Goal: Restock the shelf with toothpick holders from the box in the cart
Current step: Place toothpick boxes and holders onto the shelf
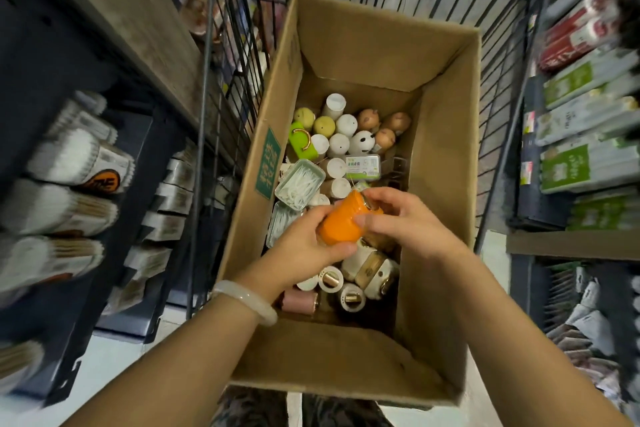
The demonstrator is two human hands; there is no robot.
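Note:
An open cardboard box (446,163) stands in a black wire cart (221,55). It holds several toothpick holders: white, yellow and brown animal-shaped ones (346,126) at the far end, white and gold ones (367,267) near me, and a green one (303,142). Above the box I hold an orange toothpick holder (343,222). My left hand (304,246) grips its lower end from the left. My right hand (405,218) pinches its upper end, thumb and fingers around the gold-coloured top.
Dark shelves on the left carry packs of cotton swabs (69,163) and boxed goods (169,198). Shelves on the right hold green and red packets (581,135). Clear trays of white picks (299,184) lie in the box. The aisle floor (114,367) is pale.

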